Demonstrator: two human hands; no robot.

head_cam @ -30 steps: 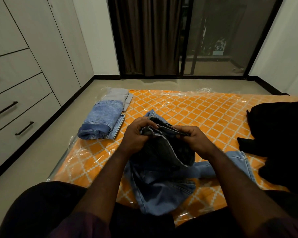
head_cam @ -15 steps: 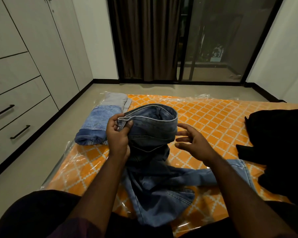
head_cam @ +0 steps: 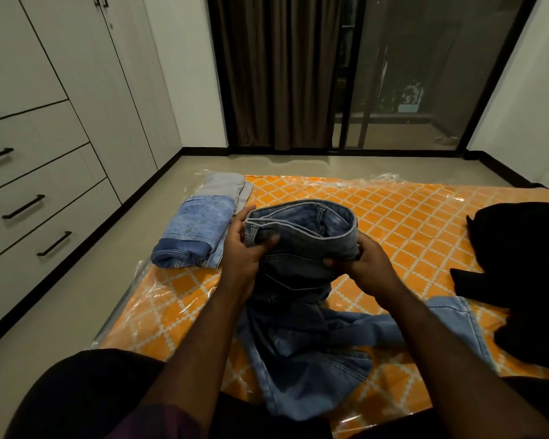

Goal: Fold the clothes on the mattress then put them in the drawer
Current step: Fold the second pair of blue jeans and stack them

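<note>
A pair of blue jeans [head_cam: 301, 312] is lifted by its waistband above the orange patterned mattress [head_cam: 403, 223], which is wrapped in clear plastic. My left hand [head_cam: 244, 251] grips the waistband's left side, thumb on the front. My right hand [head_cam: 362, 261] grips its right side. The waistband gapes open in a ring and the legs trail crumpled on the mattress toward me. A folded blue denim piece [head_cam: 194, 236] lies on a folded grey one [head_cam: 225, 185] at the mattress's far left corner. A black garment [head_cam: 520, 264] is heaped at the right.
White drawers with black handles [head_cam: 24, 205] line the wall on the left, all closed, across a strip of grey floor [head_cam: 76, 296]. A dark curtain [head_cam: 276, 71] and glass sliding door [head_cam: 403, 74] stand behind the mattress. My dark-clothed knees fill the bottom.
The jeans' waistband went from bunched between both hands to raised and spread open. My right hand let go half a second ago and now grips the right side again.
</note>
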